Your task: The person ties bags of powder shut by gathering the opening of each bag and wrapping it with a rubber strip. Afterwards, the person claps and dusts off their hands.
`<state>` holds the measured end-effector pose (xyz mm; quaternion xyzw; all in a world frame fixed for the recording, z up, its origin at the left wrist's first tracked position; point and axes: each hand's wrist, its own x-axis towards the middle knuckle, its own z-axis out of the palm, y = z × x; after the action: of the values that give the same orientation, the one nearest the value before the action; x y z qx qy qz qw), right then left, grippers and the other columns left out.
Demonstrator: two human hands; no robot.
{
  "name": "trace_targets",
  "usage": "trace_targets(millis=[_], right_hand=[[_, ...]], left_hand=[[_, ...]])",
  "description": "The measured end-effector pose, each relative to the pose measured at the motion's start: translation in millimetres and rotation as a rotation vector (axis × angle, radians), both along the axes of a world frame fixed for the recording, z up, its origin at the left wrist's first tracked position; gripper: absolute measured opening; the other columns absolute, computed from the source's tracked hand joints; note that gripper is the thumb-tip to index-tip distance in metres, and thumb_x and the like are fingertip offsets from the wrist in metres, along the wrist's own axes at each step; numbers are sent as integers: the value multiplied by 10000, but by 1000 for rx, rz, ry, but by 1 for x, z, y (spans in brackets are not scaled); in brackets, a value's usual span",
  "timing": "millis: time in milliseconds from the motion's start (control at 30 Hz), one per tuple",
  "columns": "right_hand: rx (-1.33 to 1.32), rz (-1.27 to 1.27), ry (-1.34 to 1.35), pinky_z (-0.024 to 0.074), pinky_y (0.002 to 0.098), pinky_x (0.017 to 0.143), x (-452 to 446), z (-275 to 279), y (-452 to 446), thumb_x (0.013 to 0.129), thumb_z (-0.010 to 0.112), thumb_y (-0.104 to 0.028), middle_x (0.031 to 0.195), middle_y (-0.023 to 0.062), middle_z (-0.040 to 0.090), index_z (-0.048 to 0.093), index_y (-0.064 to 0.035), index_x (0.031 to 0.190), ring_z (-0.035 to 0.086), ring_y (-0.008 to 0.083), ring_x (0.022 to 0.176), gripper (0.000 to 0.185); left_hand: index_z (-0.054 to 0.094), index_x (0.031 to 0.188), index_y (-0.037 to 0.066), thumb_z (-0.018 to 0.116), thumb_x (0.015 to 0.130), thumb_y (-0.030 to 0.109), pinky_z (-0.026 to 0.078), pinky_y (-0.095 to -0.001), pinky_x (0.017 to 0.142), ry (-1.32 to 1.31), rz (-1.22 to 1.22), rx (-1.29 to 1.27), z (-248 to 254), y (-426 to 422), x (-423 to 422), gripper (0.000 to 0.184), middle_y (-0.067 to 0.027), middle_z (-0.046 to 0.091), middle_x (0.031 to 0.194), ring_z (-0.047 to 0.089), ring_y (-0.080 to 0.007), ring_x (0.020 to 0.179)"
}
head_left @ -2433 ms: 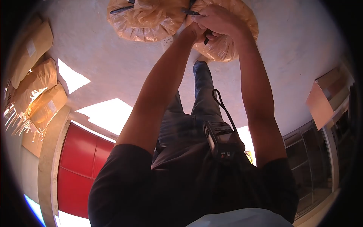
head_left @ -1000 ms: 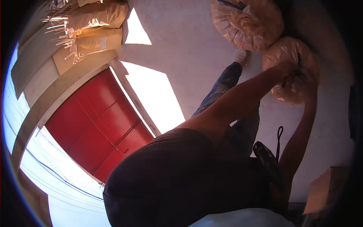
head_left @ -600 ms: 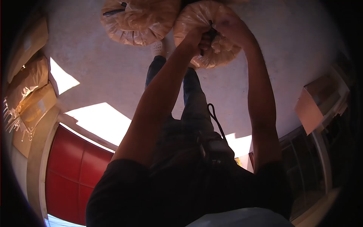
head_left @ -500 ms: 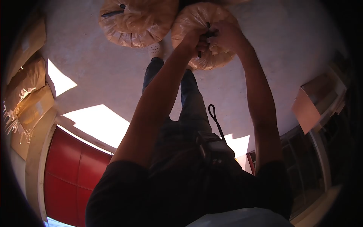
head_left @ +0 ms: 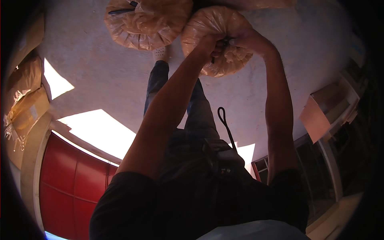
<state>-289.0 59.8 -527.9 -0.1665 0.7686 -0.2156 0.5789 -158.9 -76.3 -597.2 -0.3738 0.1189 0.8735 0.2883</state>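
Tan plastic bag (head_left: 202,25), both hands (head_left: 211,46) closed on the black tie (head_left: 227,40) at its gathered top, arms (head_left: 166,102) extended forward.

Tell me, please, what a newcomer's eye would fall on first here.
Probably the glaring sunlit patch left of centre, then the red panels at lower left. At the top, the left hand and right hand work at the black tie of a tan plastic bag, beside a similar bag.
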Motion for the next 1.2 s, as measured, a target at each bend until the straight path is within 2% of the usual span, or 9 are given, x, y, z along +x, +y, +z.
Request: trace_targets(millis=[100, 200, 367, 467, 667, 767, 1033, 1133, 1200], right_hand=[[107, 196, 23, 485, 281, 720, -13, 19, -19, 922, 637, -267, 808, 19, 633, 669, -21, 912, 590, 110, 765, 249], [86, -59, -18, 460, 261, 686, -18, 4, -24, 902, 659, -305, 800, 12, 618, 674, -34, 870, 564, 114, 743, 273], [-138, -1063, -247, 501, 328, 671, 3, -59, -18, 923, 668, -244, 779, 48, 626, 675, -45, 880, 629, 186, 712, 204], [-70, -1237, -355, 481, 310, 634, 7, -58, -26, 938, 634, -235, 722, 46, 614, 640, -48, 770, 593, 182, 633, 251], [-319, -1062, -76, 396, 320, 545, 6, -79, -12, 903, 617, -165, 589, 55, 564, 599, -37, 590, 521, 160, 571, 339], [-6, -1193, -7, 397, 329, 542, -20, -24, -19, 887, 622, -153, 601, 65, 573, 607, -34, 601, 516, 163, 561, 310], [-288, -1284, 18, 447, 349, 575, 2, -75, -12, 924, 624, -252, 646, 95, 625, 660, 1, 808, 582, 176, 620, 281], [-208, -1074, -59, 484, 381, 633, 25, -35, -44, 940, 602, -321, 764, 122, 689, 673, -13, 939, 625, 221, 667, 317], [-85, -507, 506, 503, 422, 741, 50, -55, -55, 949, 574, -331, 943, 141, 723, 686, -34, 1006, 667, 274, 796, 323]], left_hand=[[572, 805, 113, 526, 973, 256, 198, -215, 379, 15, 18, -35, 0, 3, 1, 226, 83, 400, 585, 263, -40, 427], [582, 797, 124, 572, 929, 275, 233, -214, 398, 51, -7, -118, -1, 5, 3, 201, 77, 440, 593, 302, -38, 435], [661, 962, 93, 562, 949, 341, 276, -222, 386, -51, 30, -376, -3, 24, 3, 267, 43, 576, 687, 394, -49, 432], [688, 960, 4, 628, 934, 304, 482, -353, 565, 151, 42, -837, -57, 41, 20, 308, -53, 661, 749, 621, -215, 639], [696, 996, 29, 610, 911, 180, 524, -452, 675, 507, -194, -1561, -10, 37, 28, 194, -220, 688, 887, 673, -388, 785], [694, 1013, 32, 599, 900, 135, 520, -482, 677, 685, -118, -1646, -12, 38, 51, 180, -219, 688, 855, 667, -410, 782], [630, 864, 7, 590, 917, 133, 505, -427, 623, 615, -174, -1545, 10, 32, 37, 143, -192, 684, 785, 670, -368, 703], [647, 887, -1, 591, 924, 219, 509, -454, 606, 554, -88, -1512, 4, 38, 15, 230, -207, 668, 756, 661, -395, 682], [656, 901, 5, 583, 930, 228, 509, -460, 609, 544, -282, -1548, -10, 42, 17, 236, -214, 672, 772, 661, -399, 690]])
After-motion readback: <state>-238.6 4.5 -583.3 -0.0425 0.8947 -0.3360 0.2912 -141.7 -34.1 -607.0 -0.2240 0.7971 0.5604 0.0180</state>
